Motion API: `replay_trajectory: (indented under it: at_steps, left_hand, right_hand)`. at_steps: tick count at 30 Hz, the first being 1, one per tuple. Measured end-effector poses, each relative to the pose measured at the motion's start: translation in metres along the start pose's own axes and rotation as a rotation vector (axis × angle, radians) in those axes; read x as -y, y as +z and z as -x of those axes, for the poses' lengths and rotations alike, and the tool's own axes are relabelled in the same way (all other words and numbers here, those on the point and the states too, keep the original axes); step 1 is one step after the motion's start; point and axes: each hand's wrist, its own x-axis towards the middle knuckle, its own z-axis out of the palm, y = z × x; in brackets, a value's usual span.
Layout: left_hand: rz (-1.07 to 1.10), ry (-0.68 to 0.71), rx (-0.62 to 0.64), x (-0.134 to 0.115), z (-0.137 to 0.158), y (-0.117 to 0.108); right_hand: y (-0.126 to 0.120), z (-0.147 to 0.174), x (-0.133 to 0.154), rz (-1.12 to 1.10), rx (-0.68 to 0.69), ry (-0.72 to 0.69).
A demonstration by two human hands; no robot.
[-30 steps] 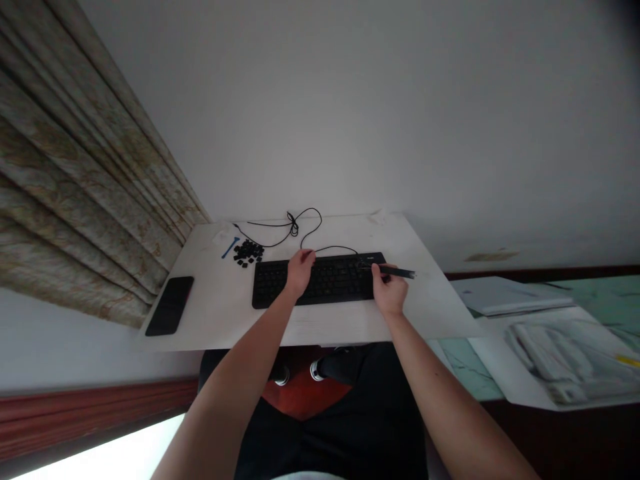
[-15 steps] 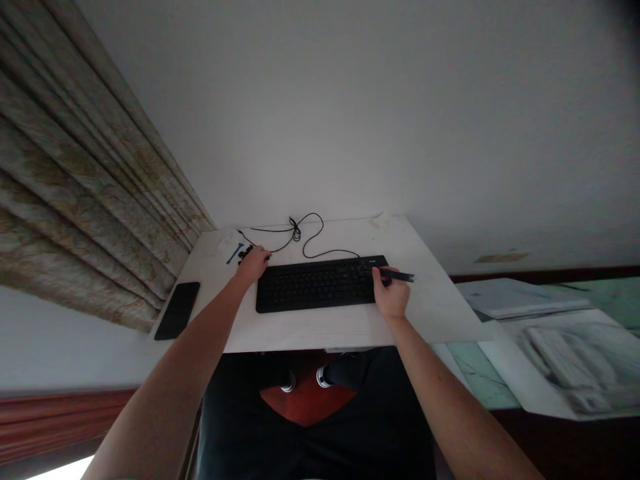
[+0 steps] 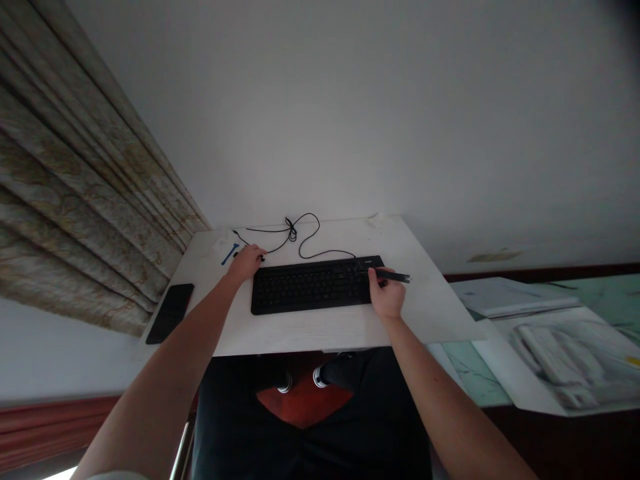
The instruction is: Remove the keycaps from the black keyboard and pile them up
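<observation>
A black keyboard (image 3: pixel 310 287) lies on the white table (image 3: pixel 300 333), its cable (image 3: pixel 325 253) running off the back edge. My right hand (image 3: pixel 387 293) rests at the keyboard's right end, closed around a slim black tool that looks like tweezers (image 3: pixel 395 275), its free end pointing right. Beyond the keyboard's back left corner, my left hand (image 3: pixel 247 262) is low over the table with its fingers curled down. Small black pieces (image 3: pixel 263 258) show at its fingertips; whether they are gripped is hidden. A blue stick-like tool (image 3: pixel 230 254) lies just left of that hand.
A black phone (image 3: pixel 171 313) lies at the table's left edge beside my left forearm. Behind the table rises a white wall (image 3: pixel 320 133), with a patterned curtain (image 3: pixel 90 167) on the left. A large pale printed package (image 3: pixel 555 360) stands off to the right.
My view has shifted slightly, moving everything a little left. My left hand now covers most of the small black pieces that showed beside it. My right hand keeps its hold on the tweezers.
</observation>
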Motion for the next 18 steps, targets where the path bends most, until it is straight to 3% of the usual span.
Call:
replay_trajectory:
  at_steps: [6,18]
  left_hand:
    - [0.006,0.097,0.021,0.011,0.016,0.000]
    - [0.008,-0.005,-0.059,0.022,0.033,0.005]
  right_hand:
    - [-0.001,0.000,0.001,-0.003,0.014,-0.003]
    - [-0.001,0.000,0.002,0.020,0.017,0.003]
